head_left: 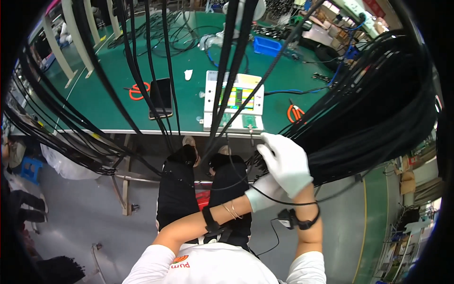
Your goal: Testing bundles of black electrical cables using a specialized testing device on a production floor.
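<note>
A thick bundle of black cables lies over the right side of a green desk. At its near end is the person's white-gloved right hand, fingers bent; whether it grips a cable cannot be told. The gloved left hand crosses beneath, fingers hidden, its hold unclear. A thin black cable loops past the right wrist. Ahead sit a white device with a lit screen, a smartphone and orange-handled scissors

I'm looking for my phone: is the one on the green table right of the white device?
No, the phone lies to the left of the white device with the lit screen.
</note>
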